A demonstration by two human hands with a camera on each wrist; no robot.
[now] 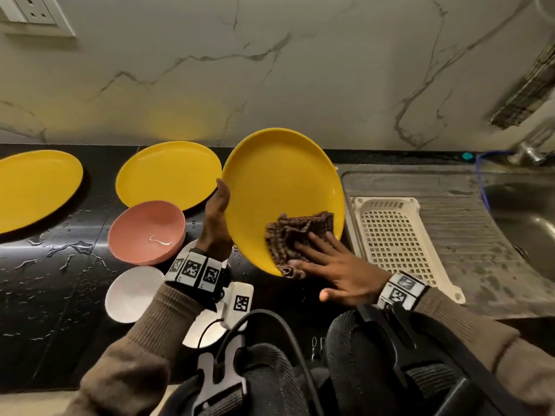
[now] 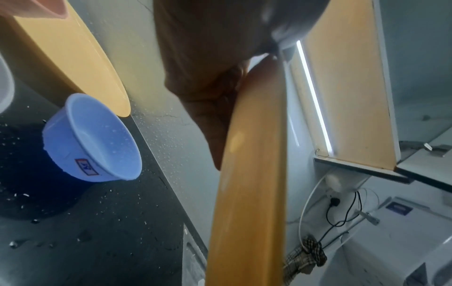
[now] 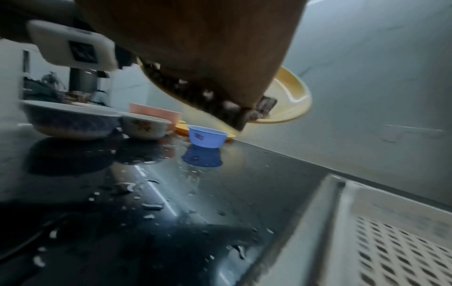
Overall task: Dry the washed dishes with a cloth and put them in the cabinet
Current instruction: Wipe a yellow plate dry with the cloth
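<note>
Over the wet black counter (image 1: pixel 60 265), left hand (image 1: pixel 216 217) grips yellow plate (image 1: pixel 279 187); flat right hand (image 1: pixel 336 268) presses cloth (image 1: pixel 297 235).

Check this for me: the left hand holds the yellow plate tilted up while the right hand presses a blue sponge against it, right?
Not quite. The head view shows the right hand pressing a brown checked cloth, not a blue sponge, against the yellow plate that the left hand holds tilted up.
</note>
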